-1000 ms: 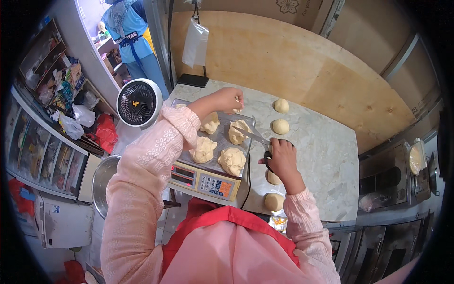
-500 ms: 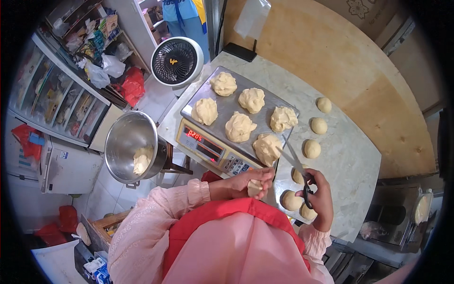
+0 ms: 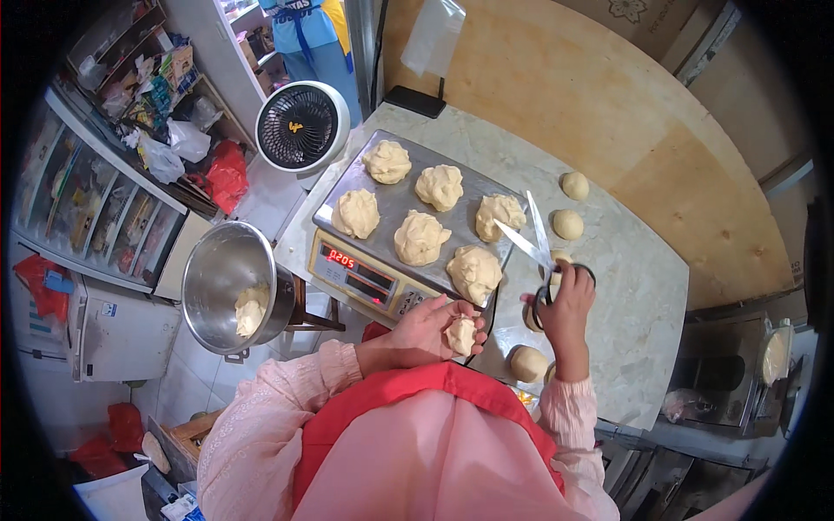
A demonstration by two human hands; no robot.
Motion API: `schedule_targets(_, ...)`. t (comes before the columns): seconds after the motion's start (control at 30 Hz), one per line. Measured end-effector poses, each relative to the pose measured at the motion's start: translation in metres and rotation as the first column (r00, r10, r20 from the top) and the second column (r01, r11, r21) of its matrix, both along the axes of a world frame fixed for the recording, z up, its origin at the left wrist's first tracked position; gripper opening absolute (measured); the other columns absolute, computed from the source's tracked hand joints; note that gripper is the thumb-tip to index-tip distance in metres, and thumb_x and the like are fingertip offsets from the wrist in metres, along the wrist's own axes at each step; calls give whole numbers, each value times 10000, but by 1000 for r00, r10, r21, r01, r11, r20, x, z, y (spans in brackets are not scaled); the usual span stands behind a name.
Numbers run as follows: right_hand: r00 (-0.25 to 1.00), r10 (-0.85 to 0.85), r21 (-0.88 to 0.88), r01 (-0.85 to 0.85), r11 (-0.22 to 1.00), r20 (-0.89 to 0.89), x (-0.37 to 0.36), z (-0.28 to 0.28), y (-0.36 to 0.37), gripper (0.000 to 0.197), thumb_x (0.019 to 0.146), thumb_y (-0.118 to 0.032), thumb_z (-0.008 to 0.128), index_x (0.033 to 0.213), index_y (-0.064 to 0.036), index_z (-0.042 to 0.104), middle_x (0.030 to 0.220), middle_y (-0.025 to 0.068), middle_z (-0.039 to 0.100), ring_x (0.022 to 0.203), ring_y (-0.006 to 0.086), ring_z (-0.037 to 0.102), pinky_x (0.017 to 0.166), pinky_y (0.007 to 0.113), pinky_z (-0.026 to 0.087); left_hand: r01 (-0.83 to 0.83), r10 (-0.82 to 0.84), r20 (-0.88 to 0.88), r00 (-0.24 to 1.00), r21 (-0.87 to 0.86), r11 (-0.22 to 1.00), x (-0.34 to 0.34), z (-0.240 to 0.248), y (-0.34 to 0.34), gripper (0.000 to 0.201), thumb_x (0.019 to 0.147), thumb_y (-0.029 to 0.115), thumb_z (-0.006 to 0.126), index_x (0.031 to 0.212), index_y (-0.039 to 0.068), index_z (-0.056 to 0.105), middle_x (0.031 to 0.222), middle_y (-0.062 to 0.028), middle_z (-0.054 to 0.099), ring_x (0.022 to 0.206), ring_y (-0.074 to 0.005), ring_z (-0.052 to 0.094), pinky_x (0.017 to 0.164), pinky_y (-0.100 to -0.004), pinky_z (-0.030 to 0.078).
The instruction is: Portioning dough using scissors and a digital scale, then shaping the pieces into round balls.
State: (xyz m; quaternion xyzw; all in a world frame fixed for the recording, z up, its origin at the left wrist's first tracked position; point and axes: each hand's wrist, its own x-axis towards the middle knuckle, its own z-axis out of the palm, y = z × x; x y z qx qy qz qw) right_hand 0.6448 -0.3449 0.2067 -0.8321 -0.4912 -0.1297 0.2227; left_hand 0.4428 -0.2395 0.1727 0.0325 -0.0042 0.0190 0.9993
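In my left hand [image 3: 427, 333], fingers curled, sits a small pale piece of dough [image 3: 460, 335]. My right hand [image 3: 569, 306] grips the black handles of a pair of scissors [image 3: 540, 252], whose two long blades stand apart and point up and left toward the scale. Several rough dough lumps [image 3: 419, 238] rest on the metal plate of the digital scale [image 3: 382, 278], which has a lit red display. A column of smooth round dough balls [image 3: 567, 225] lies on the table right of the scale; my right hand and the scissors partly cover some of them.
A steel bowl [image 3: 228, 300] with leftover dough [image 3: 251, 311] stands on a stool to the left. Behind the scale's left corner is a round fan [image 3: 301, 127]. The marble-look table [image 3: 643, 286] ends at a wooden board [image 3: 599, 122]. Another person [image 3: 317, 61] stands beyond the fan.
The scissors have opened and my right hand has risen away from the lower dough balls. My left hand has turned palm up, showing more of the dough piece. The view has shifted slightly.
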Motion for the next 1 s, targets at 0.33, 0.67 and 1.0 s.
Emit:
schedule_targets(0.33,996,-39,-181,23,983,-84,24,-27,32,594,524,-394,730,965,-65,506,813,146,537,771,319,527,642,398,417,49,-56,-106,993,-74,996,-5,-10,1,332,851,381,402,971,76,454,1034,-110,466,1020,-286,456,923,-437,337)
schedule_targets(0.67,982,-83,-144,59,988,-170,29,-37,25,453,572,-356,717,881,-71,546,684,126,586,575,301,573,491,366,441,36,-42,-151,988,-42,998,-4,-18,1,304,848,358,425,938,70,465,975,-98,473,980,-273,470,897,-441,358)
schedule_targets(1.0,900,191,176,-131,976,-392,18,-2,7,426,535,-162,772,874,-17,557,623,92,528,512,147,454,502,256,401,7,-39,-142,989,-222,975,-6,-34,-1,238,828,141,439,1062,104,459,1182,-97,441,878,-289,544,893,-429,366)
